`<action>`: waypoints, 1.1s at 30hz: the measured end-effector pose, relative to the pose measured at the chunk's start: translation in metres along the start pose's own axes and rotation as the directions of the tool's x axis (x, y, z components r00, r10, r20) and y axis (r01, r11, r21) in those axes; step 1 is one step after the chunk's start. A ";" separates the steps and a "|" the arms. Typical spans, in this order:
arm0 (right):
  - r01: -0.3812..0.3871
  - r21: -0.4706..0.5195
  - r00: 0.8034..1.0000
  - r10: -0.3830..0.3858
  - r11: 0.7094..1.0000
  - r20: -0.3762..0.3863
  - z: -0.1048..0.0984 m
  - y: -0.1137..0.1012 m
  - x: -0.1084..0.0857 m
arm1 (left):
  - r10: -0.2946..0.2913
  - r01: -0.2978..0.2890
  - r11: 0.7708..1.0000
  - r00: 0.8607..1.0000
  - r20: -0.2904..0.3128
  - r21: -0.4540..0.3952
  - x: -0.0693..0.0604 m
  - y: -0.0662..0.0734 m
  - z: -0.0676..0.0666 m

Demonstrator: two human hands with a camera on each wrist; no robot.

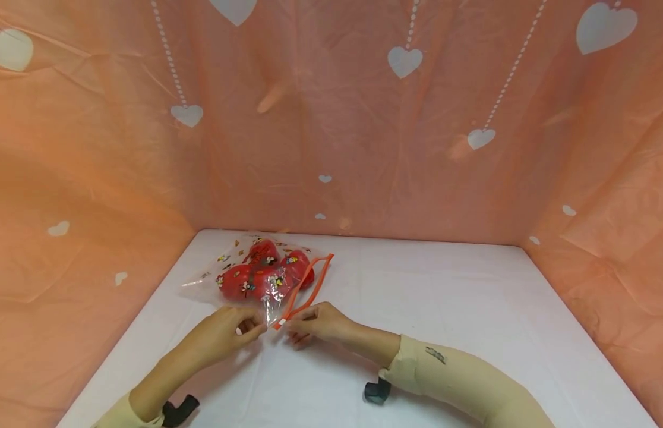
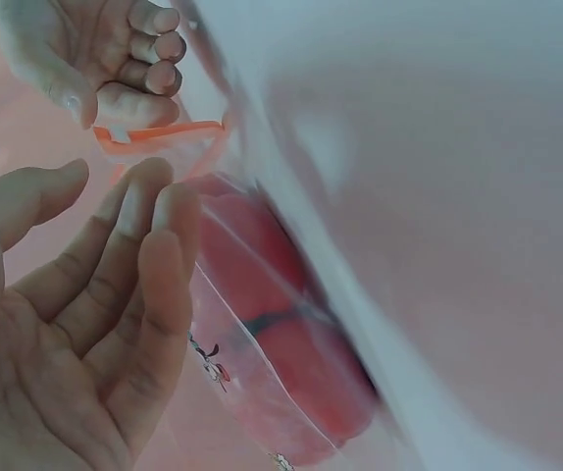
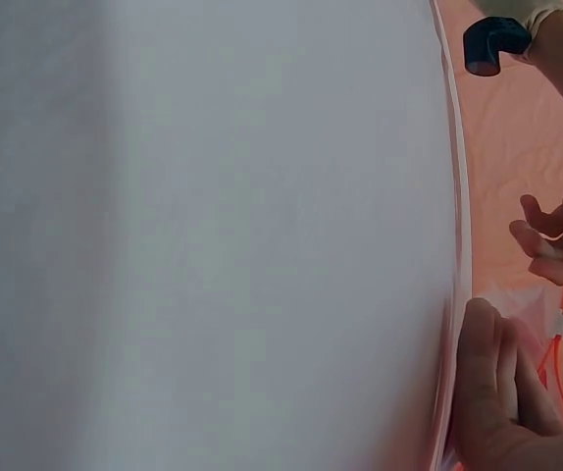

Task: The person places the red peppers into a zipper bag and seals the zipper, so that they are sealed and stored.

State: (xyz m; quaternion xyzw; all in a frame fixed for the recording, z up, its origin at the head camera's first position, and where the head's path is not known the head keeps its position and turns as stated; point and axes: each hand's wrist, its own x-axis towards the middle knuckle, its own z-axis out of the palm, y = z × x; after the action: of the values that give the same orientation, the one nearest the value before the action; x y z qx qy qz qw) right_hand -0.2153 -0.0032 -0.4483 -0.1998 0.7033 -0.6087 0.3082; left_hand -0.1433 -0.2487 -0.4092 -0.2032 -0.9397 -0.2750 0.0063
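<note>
A clear zip bag [image 1: 203, 288] with small cartoon prints lies at the table's back left. Several glossy red rounded things [image 1: 236, 282] are inside, at least one crossed by a dark band; their kind is hard to tell. The bag's orange zip edge [image 1: 322, 278] gapes, with a white slider [image 1: 282, 321] at its near end. Beside the bag's near corner is my left hand [image 1: 232, 333], fingers loosely bent and thumb apart from them [image 2: 95, 324]. My right hand [image 1: 321, 322] is close by the slider, its thumb and forefinger [image 2: 134, 104] apart; whether it touches the slider is unclear.
A white-covered table [image 1: 444, 297] spreads to the right of the bag. Orange curtains with white hearts [image 1: 363, 148] stand around its back and sides. Dark wrist mounts [image 1: 377, 392] stick out beneath both forearms.
</note>
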 end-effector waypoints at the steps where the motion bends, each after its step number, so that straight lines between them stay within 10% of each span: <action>1: -0.004 -0.002 1.000 0.004 1.000 0.002 0.000 0.000 0.000 | -0.010 0.011 1.000 1.000 0.011 -0.003 -0.001 0.000 0.000; 19: -0.045 0.135 0.999 0.042 0.990 0.021 0.010 0.002 0.006 | -0.023 0.046 0.983 0.991 0.130 -0.178 -0.002 -0.012 0.009; 33: -0.023 0.222 0.999 0.018 0.975 0.026 0.012 0.004 0.007 | -0.153 0.185 0.905 0.982 0.111 -0.384 0.001 -0.003 0.021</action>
State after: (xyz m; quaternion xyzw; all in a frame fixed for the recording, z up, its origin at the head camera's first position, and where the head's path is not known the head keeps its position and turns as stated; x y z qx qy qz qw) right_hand -0.2122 -0.0163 -0.4544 -0.1641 0.6292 -0.6777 0.3434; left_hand -0.1428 -0.2396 -0.4285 -0.1288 -0.8791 -0.4489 -0.0953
